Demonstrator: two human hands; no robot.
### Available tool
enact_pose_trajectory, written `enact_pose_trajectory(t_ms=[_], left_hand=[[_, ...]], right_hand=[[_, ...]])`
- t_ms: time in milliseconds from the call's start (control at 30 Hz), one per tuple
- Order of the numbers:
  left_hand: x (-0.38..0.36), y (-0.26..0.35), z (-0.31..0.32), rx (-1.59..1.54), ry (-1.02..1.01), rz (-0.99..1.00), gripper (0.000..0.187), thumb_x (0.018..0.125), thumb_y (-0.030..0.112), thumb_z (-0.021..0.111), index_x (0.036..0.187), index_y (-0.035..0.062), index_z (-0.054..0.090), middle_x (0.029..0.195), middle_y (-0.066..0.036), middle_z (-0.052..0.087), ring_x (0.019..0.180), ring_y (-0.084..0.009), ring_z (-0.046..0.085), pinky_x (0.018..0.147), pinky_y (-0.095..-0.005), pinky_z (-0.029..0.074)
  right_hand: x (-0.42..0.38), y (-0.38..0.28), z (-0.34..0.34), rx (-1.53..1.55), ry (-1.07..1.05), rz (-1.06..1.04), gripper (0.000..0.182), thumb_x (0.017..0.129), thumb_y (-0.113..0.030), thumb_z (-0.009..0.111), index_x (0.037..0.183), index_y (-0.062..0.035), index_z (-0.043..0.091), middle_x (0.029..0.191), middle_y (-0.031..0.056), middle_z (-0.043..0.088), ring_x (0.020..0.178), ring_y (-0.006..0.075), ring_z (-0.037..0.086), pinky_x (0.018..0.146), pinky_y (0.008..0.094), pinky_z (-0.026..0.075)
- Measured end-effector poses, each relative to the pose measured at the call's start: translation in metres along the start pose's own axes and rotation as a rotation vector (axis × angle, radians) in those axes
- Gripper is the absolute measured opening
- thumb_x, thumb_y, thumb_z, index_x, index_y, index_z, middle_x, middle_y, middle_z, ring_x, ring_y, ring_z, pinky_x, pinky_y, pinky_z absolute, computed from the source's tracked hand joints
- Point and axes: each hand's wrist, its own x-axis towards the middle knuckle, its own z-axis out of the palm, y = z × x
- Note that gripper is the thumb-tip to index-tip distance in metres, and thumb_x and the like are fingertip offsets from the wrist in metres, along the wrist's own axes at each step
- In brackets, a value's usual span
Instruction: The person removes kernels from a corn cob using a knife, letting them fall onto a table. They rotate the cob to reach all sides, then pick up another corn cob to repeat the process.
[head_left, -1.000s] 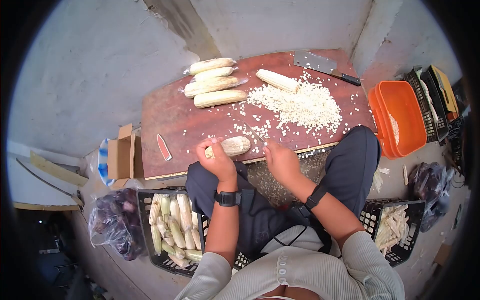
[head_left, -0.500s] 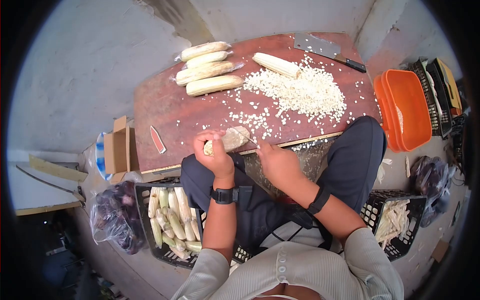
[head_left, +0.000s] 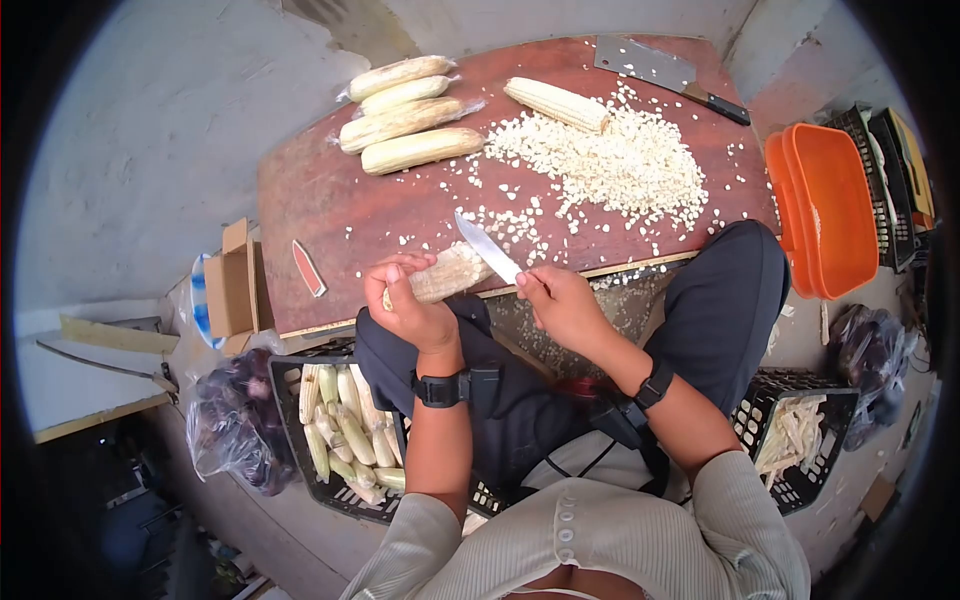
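My left hand is wrapped round the lower end of a mostly stripped corn cob, tilted at the front edge of the red table. In my right hand is the handle of a small knife; its blade, broad side showing, lies by the cob's upper end. Behind the hands, loose white kernels form a pile, with a whole cob resting at its back left. Several wrapped cobs lie side by side at the table's back left.
A cleaver lies at the back right, a red-and-white pointed piece at the left. Orange tubs stand right of the table. Crates of cobs and stripped cores flank my legs; a cardboard box is at left.
The knife blade has turned from edge-on to broad side and points up and left. My left hand and the cob have shifted slightly left. The whole view has also shifted a little.
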Motion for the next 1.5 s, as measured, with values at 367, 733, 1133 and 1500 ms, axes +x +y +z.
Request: enact_pose_trajectory(t_ms=[367,733,1133,1500], left_hand=[[-0.001,-0.003,0.005,-0.013,-0.058,0.03,0.011,0.084,0.009,0.048,0.077,0.0015,0.044,0.072,-0.013,0.052,0.065,-0.0216,0.054,0.067,-0.036,0.048],[-0.004,-0.004,0.004,-0.015,-0.095,0.054,0.012,0.085,0.01,0.048,0.079,0.0005,0.044,0.074,-0.013,0.053,0.065,-0.0212,0.055,0.066,-0.035,0.048],[-0.008,-0.002,0.005,0.066,0.032,0.087,0.005,0.083,0.004,0.044,0.081,0.0001,0.045,0.076,-0.013,0.054,0.065,-0.0192,0.055,0.065,-0.0339,0.05],[-0.005,0.001,0.006,0.116,-0.07,0.091,0.002,0.079,0.003,0.043,0.078,0.0013,0.044,0.072,-0.013,0.052,0.064,-0.0209,0.053,0.064,-0.0349,0.049]], right_hand=[[-0.006,-0.014,-0.017,-0.23,0.003,-0.092,0.031,0.093,-0.025,0.05,0.079,0.0028,0.056,0.059,0.0141,0.051,0.053,0.0244,0.051,0.052,0.0364,0.04],[0.027,-0.021,0.015,-0.214,0.069,-0.058,0.035,0.092,-0.026,0.047,0.076,0.0034,0.054,0.067,0.0254,0.056,0.067,0.044,0.055,0.061,0.0488,0.042],[-0.008,-0.013,0.018,-0.14,0.079,-0.036,0.034,0.095,-0.024,0.047,0.076,0.0026,0.052,0.055,0.0124,0.052,0.049,0.0216,0.052,0.05,0.0354,0.041],[0.02,-0.03,0.019,-0.015,-0.124,0.203,0.039,0.096,-0.032,0.041,0.076,-0.0005,0.05,0.056,0.0117,0.049,0.046,0.0241,0.046,0.042,0.0367,0.035]])
